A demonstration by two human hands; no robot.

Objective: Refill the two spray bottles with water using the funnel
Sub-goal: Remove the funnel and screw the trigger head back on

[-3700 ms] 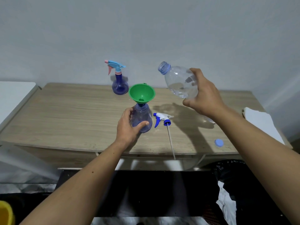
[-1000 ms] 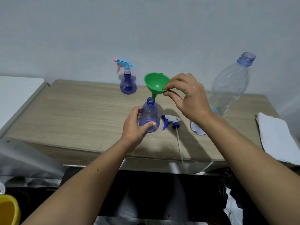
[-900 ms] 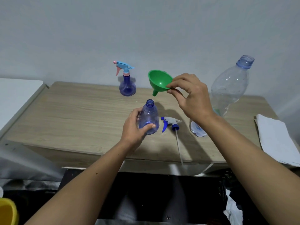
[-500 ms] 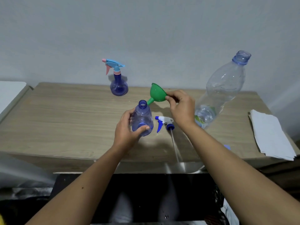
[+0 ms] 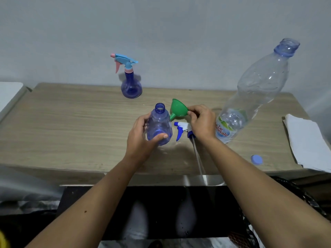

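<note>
Funnel [image 5: 178, 110] off neck, tipped on worktop [image 5: 71, 126] beside open spray bottle [image 5: 159, 126]; our right hand [image 5: 202, 122] pinches its rim, left hand [image 5: 143, 136] wraps bottle. Next, we judge: release funnel, screw trigger head [image 5: 181, 128] back on.

- One view only, from the person's head, looking forward and down over both forearms.
- It faces the wooden table [image 5: 71, 122] and the pale wall [image 5: 161, 33] behind it.
- Close range (wide-angle, so the edges bend).
</note>
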